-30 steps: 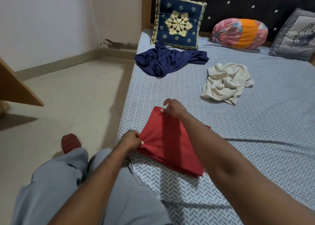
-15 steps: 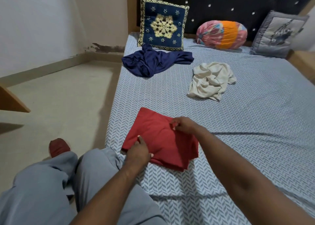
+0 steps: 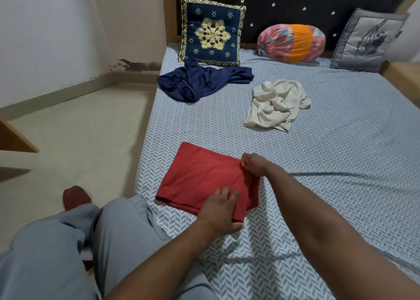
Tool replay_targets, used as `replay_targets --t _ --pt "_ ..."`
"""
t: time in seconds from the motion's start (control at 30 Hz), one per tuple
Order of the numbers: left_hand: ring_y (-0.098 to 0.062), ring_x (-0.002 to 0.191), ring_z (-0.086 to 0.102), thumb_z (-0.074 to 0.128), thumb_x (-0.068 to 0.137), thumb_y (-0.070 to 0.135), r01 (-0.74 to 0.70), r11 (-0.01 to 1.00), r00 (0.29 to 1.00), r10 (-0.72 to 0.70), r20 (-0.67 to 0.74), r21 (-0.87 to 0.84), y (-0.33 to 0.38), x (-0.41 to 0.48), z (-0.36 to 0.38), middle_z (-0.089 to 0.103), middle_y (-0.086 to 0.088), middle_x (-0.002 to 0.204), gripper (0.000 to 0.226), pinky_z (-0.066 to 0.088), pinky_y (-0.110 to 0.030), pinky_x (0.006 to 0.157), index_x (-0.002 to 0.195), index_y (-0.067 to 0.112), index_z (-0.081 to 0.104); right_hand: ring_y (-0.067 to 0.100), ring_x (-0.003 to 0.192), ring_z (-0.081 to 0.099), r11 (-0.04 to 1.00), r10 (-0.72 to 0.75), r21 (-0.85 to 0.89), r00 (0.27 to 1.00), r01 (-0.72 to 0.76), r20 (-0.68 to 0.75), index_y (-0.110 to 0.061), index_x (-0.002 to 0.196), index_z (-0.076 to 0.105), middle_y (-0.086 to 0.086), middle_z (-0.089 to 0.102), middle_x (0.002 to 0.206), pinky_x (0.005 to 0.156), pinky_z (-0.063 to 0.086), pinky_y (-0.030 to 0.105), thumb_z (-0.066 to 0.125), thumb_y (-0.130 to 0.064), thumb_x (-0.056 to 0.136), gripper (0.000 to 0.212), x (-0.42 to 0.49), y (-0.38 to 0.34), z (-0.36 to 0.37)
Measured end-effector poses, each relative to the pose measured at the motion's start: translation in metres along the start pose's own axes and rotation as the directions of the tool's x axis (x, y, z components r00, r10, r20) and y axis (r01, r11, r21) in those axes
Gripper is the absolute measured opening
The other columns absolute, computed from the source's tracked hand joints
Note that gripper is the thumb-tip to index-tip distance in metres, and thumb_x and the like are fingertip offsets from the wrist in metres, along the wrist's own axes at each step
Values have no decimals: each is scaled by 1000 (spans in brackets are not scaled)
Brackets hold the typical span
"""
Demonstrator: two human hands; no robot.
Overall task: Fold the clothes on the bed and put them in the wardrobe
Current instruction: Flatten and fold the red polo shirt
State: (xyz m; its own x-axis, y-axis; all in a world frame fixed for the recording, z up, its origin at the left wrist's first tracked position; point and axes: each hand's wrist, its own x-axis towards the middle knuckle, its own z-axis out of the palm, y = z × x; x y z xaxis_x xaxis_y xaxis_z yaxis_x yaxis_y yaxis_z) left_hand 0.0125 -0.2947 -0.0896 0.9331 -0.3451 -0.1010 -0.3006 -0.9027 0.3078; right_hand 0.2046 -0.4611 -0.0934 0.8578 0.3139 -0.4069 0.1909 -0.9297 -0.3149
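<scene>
A red garment (image 3: 200, 179) lies folded into a flat rectangle near the bed's (image 3: 341, 163) left front edge. My left hand (image 3: 219, 211) presses flat on its near right corner, fingers straight. My right hand (image 3: 254, 166) is at the garment's far right edge, fingers curled and pinching the fold. A crumpled navy garment (image 3: 200, 81) lies further up the bed by the cushions. A crumpled cream garment (image 3: 275, 104) lies to its right, mid-bed. No wardrobe is in view.
A navy embroidered cushion (image 3: 211, 31), a pink-orange bolster (image 3: 291, 43) and a grey cushion (image 3: 368, 40) lean on the dark headboard. Beige floor (image 3: 79, 129) runs left of the bed, with a wooden edge (image 3: 13, 138) at far left. My grey-trousered legs and a red-covered foot (image 3: 76, 196) are below.
The red garment was folded over to the right and now lies flat. My left hand let go of its edge and moved right to press on it; my right hand followed the fold rightward.
</scene>
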Motion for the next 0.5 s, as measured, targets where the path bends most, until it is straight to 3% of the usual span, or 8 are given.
replay_targets --t 0.1,0.23,0.3,0.37,0.47,0.5 --pt "-32 120 38 59 73 70 99 993 993 -103 52 68 14 6 6 36 -12 138 102 42 -43 92 149 15 22 24 90 60 996 -41 -79 992 50 115 -31 75 56 1 61 97 78 51 32 45 -2 83 33 -1 -4 -8" --pt "-35 119 37 58 80 57 196 970 971 -213 113 143 38 13 13 29 -17 142 100 44 -43 86 152 8 9 23 93 60 986 -35 -156 987 59 154 -28 89 62 -3 61 98 75 46 27 48 -12 89 22 -4 1 -13" --pt "-35 112 40 55 87 45 239 954 954 -266 137 181 47 19 17 32 -19 138 91 48 -42 79 153 6 4 21 106 51 963 -30 -262 992 62 124 -31 95 61 -2 59 109 95 40 40 50 -22 92 14 -5 3 -12" --pt "-34 106 43 50 93 27 254 937 941 -297 162 239 54 21 20 35 -22 132 80 53 -44 72 152 5 1 21 114 41 936 -34 -348 996 61 83 -33 95 56 -3 56 114 104 27 55 48 -24 94 12 -4 2 -10" --pt "-35 98 49 50 93 15 236 939 944 -282 171 249 52 25 21 41 -24 122 74 56 -47 65 151 3 7 23 117 41 888 -102 -445 993 115 52 -31 102 54 -4 57 114 97 28 51 43 -21 94 16 -3 4 -5" --pt "-35 92 53 58 88 18 228 946 952 -266 150 229 49 26 20 46 -24 116 74 56 -44 59 150 2 19 23 117 42 881 -123 -455 991 130 46 -31 103 54 -5 57 113 94 28 48 42 -22 95 17 -5 6 -5"
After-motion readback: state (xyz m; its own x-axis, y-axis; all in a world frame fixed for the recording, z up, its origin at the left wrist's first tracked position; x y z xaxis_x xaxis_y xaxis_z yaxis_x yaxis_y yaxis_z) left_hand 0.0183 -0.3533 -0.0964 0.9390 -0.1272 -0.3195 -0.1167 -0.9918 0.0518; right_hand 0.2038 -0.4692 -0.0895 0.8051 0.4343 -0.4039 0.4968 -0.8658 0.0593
